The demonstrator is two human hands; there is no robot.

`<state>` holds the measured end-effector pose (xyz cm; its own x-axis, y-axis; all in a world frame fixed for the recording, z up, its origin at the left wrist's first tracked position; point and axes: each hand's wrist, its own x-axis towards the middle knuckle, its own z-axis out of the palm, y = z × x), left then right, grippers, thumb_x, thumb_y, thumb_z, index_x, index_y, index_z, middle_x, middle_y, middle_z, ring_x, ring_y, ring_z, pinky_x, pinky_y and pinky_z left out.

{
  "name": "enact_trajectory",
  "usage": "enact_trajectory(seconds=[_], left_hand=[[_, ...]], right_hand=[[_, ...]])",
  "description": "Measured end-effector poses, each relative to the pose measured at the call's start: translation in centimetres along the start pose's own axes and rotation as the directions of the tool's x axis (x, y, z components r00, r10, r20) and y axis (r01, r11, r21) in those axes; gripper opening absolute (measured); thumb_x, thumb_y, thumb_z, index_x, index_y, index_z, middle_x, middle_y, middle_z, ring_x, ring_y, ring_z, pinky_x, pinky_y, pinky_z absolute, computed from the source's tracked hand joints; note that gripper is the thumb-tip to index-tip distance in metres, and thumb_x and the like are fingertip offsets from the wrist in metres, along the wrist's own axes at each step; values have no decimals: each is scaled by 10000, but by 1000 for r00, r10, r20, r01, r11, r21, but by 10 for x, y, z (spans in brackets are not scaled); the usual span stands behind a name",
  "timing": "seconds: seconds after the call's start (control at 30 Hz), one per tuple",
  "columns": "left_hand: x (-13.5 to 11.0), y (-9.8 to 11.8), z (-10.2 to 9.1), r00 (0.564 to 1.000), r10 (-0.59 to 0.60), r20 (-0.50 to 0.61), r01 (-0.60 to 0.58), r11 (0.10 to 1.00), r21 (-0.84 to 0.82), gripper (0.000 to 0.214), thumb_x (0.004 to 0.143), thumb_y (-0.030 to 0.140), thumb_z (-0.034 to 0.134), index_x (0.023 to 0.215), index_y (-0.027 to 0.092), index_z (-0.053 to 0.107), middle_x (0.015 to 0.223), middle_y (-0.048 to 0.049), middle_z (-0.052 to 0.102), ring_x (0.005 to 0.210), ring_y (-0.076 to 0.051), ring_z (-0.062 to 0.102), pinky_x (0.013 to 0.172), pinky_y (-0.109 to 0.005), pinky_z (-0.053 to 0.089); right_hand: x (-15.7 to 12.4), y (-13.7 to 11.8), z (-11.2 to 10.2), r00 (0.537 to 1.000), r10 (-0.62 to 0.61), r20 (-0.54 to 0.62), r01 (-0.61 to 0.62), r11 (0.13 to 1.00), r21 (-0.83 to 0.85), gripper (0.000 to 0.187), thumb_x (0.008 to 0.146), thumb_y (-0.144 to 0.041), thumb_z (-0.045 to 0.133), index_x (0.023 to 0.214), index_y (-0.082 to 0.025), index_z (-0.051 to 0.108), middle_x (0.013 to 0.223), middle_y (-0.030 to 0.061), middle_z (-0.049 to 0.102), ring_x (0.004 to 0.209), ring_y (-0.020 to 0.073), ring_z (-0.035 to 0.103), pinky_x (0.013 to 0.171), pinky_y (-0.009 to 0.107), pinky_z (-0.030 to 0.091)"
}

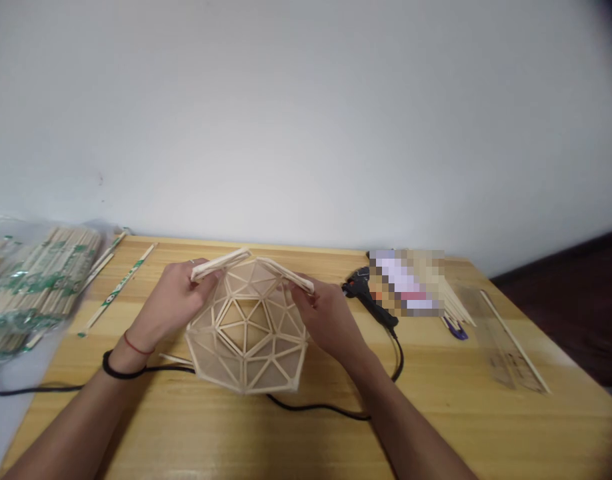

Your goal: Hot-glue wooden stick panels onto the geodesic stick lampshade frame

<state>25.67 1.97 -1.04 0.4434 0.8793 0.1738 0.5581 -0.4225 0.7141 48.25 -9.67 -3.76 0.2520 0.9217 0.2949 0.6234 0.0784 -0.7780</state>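
Note:
A dome-shaped lattice (245, 323) of thin wooden sticks, joined in triangles with a pale sheer covering in many of them, is in front of me above the table. My left hand (173, 303) is closed on its upper left edge, thumb and fingers pinching a thick stick bundle (220, 264). On the upper right edge, my right hand (331, 320) pinches a similar bundle (286, 272). The fingertips of both hands are partly hidden. A loose stick (176, 360) lies just left of the dome, near my left wrist.
Clear bags of paper-banded chopsticks (61, 273) lie at left, beside a wrapped pair (119, 290). Right of the dome are a black glue gun (371, 300), a partly blurred package (403, 280), loose sticks (459, 303) and a clear ruler (501, 347). A black cord (321, 407) crosses the table (211, 440).

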Motion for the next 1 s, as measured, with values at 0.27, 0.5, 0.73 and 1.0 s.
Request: enact_trajectory(seconds=[0.27,0.5,0.73,1.0], left_hand=[[4,-5,1,982,99,164,-95,995,-33,373,931,401,482,1054,211,779,975,-39,795,903,-269,712,839,-330,538],[5,-12,6,982,96,163,-84,993,-81,413,826,332,637,1200,223,771,1263,-66,751,1138,-295,699,1023,-386,513],[3,-5,1,982,90,166,-70,990,-126,411,889,442,582,1144,196,790,1212,-88,769,1093,-300,706,980,-388,534],[2,0,-19,993,-97,-69,92,993,-72,323,793,503,725,900,210,809,940,-47,821,904,-282,746,737,-301,564]], right_hand=[[0,2,1,999,-32,-7,31,999,-30,287,932,-193,486,794,-140,732,614,-20,604,535,105,463,562,206,372],[1,-1,0,1000,-23,4,23,1000,-13,288,928,-197,481,870,-131,755,621,-12,621,546,112,466,573,204,391],[0,-1,0,1000,-20,10,20,1000,-10,327,938,-211,483,1013,-125,789,677,19,687,613,142,544,619,218,436],[0,-2,-1,999,-5,31,5,1000,-2,354,943,-214,482,1122,-132,776,809,34,757,632,145,599,634,225,469]])
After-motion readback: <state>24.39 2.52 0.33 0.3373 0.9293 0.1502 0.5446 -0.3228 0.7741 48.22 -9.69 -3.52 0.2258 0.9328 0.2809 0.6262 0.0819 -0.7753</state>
